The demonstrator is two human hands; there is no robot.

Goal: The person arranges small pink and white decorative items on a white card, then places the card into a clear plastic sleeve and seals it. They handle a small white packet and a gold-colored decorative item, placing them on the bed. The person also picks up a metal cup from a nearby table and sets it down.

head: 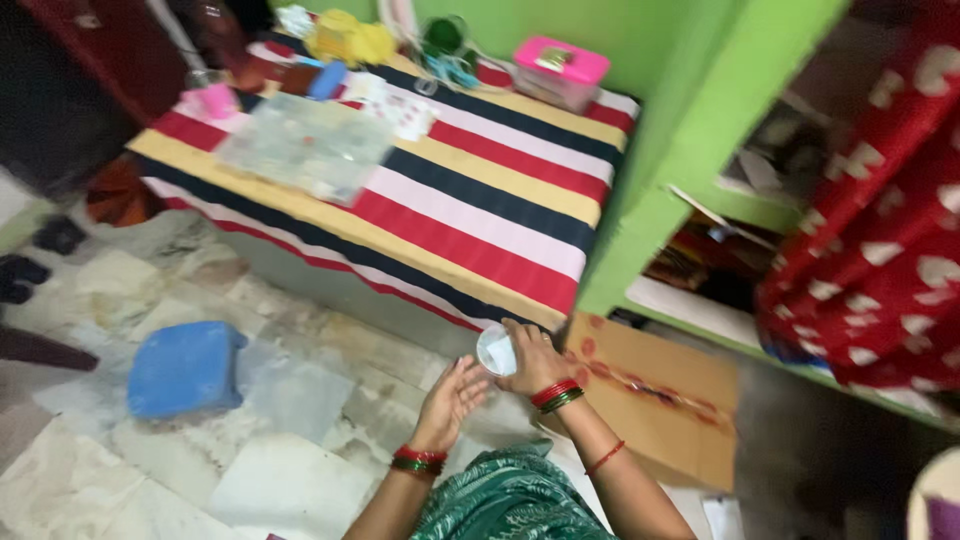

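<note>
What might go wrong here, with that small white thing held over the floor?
The right hand holds a small white container by the striped bed's edge, above the tiled floor; it might slip and drop. The left hand is only beside it, so support looks thin. The blue stool and flat cardboard lie nearby and may trip someone.

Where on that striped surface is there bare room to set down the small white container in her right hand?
The near right stretch of the striped cloth is bare, bordered by the clear plastic box on the left, the green wall on the right, and the pink-lidded box behind. The far edge is crowded with small items. The right hand holds the white container.
</note>
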